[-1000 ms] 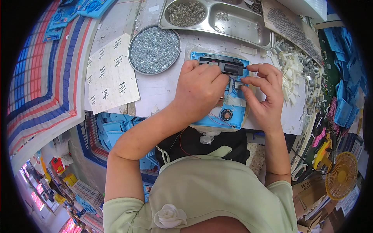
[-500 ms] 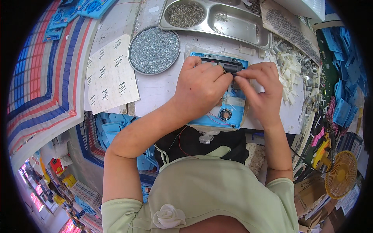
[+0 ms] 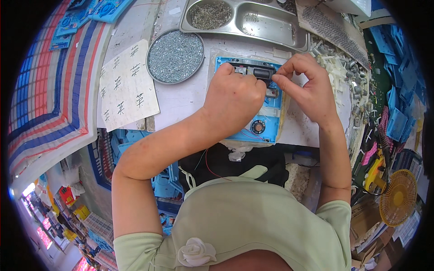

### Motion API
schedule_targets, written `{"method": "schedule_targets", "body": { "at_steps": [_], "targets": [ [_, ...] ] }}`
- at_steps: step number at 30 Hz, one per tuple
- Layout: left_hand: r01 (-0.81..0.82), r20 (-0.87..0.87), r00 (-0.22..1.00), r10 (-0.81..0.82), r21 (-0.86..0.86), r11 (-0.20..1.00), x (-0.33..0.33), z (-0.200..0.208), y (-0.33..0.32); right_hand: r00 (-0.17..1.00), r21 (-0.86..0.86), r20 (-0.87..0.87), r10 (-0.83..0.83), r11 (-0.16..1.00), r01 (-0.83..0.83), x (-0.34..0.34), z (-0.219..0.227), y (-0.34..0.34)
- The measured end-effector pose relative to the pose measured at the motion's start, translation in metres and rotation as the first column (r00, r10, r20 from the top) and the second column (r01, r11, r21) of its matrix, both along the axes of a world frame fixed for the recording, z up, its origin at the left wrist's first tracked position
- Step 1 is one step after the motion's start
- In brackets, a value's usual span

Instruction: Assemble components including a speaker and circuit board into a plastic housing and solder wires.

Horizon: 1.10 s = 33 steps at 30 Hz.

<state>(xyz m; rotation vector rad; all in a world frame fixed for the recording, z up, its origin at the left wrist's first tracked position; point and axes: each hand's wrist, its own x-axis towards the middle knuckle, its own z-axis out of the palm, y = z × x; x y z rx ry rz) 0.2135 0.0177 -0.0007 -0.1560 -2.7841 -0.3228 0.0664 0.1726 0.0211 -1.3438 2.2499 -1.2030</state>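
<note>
While both hands meet over the upper half of an open blue case (image 3: 270,132) on the table (image 3: 181,104), the step appears to be seating or adjusting small parts inside it. The left hand (image 3: 236,97) is curled almost into a fist over the case's left side, its fingertips hidden, so I cannot tell whether it has hold of anything. The right hand (image 3: 308,86) has thumb and forefinger drawn nearly together at the right end of a black part (image 3: 262,73); whether something thin sits between them is too small to tell. A next move here would seem to call for a steady case and a light fingertip touch, with the round speaker (image 3: 258,127) lower down kept clear. Beyond the case, a round metal dish (image 3: 180,83) is filled with small silvery screws (image 3: 175,55). Behind it, a steel tray (image 3: 275,41) has a rounded compartment heaped with tiny metal pieces (image 3: 210,16), while its longer compartment has only a scattering.
</note>
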Motion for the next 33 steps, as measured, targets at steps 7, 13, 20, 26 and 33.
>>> {"method": "schedule_targets", "body": {
  "at_steps": [7, 13, 20, 26, 33],
  "targets": [
    [0.116, -0.184, 0.98, -0.068, 0.259, 0.959, 0.03, -0.003, -0.021, 0.985, -0.088, -0.167, 0.04, 0.995, -0.055, 0.011, -0.003, 0.003],
    [-0.102, -0.214, 0.96, 0.182, 0.338, 0.936, 0.052, -0.025, -0.031, 0.931, -0.126, -0.363, 0.017, 0.99, -0.067, 0.03, -0.012, -0.017],
    [-0.365, -0.065, 0.887, 0.457, 0.506, 0.781, 0.044, -0.033, -0.025, 0.883, 0.005, -0.453, 0.12, 0.991, -0.132, 0.037, -0.004, -0.013],
    [-0.395, -0.353, 0.779, 0.519, 0.367, 0.842, 0.029, -0.013, -0.012, 0.923, -0.121, -0.384, 0.037, 0.989, -0.09, 0.032, -0.022, 0.01],
    [-0.083, -0.012, 0.989, 0.146, 0.772, 0.631, 0.02, 0.015, 0.019, 0.997, -0.329, 0.01, -0.071, 0.942, 0.07, 0.038, -0.032, 0.006]
  ]
}}
